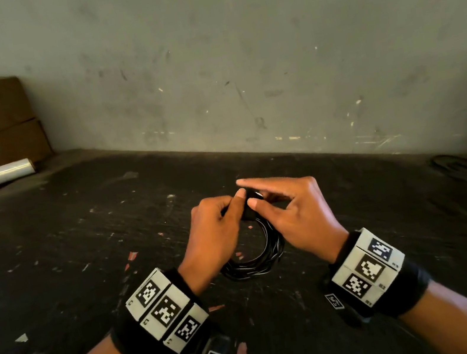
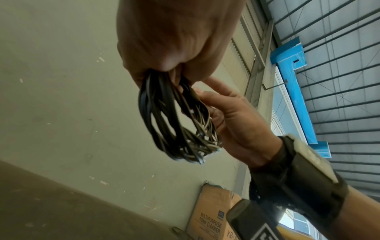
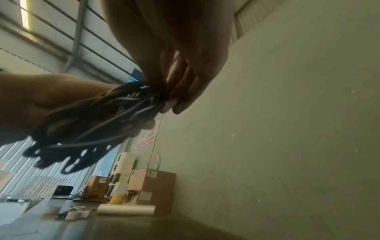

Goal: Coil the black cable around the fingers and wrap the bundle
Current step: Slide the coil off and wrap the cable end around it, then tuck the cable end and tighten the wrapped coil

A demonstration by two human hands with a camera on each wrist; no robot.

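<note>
Cable: your black cable [image 1: 258, 253] hung coiled above the desk [image 1: 80, 235], looking light and floppy.
Grip: your left hand [image 1: 216, 236] and right hand [image 1: 298, 215] pinched its top.
Hold: best at that bunched top.

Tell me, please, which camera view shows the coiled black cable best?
The left wrist view: the coiled black cable hangs sharp, strands distinct. In the head view both hands hide the coil's top; the right wrist view shows it dark and blurred.

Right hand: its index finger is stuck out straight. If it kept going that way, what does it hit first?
Probably nothing near: the right hand points its index finger left over the left hand, toward bare tabletop. Depth unclear.
</note>
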